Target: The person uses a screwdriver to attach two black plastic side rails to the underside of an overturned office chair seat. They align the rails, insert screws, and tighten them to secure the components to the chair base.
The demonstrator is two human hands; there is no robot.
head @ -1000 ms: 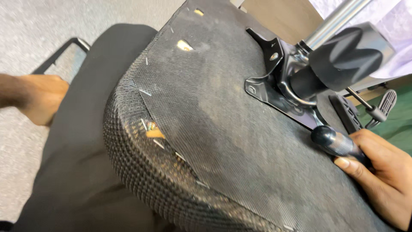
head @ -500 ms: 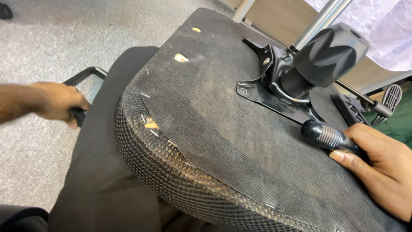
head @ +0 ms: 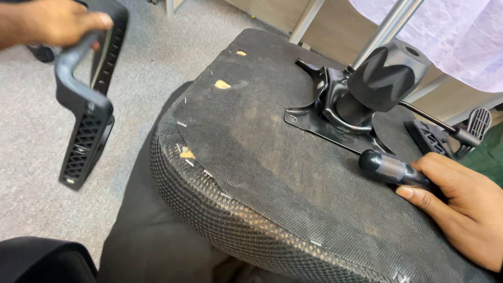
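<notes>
While left hand (head: 55, 22) lifts armrest (head: 86, 99) at 10 o'clock, I keep right hand (head: 463, 209) gripping screwdriver (head: 393, 170) on upturned seat (head: 272, 173), 4 o'clock. Fitting step, I judge; next needs armrest aligned to seat edge.

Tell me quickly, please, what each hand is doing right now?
Left hand: closed on the black chair armrest, lifted above the floor.
Right hand: closed on the black tool handle, resting on the upturned chair seat.
</notes>
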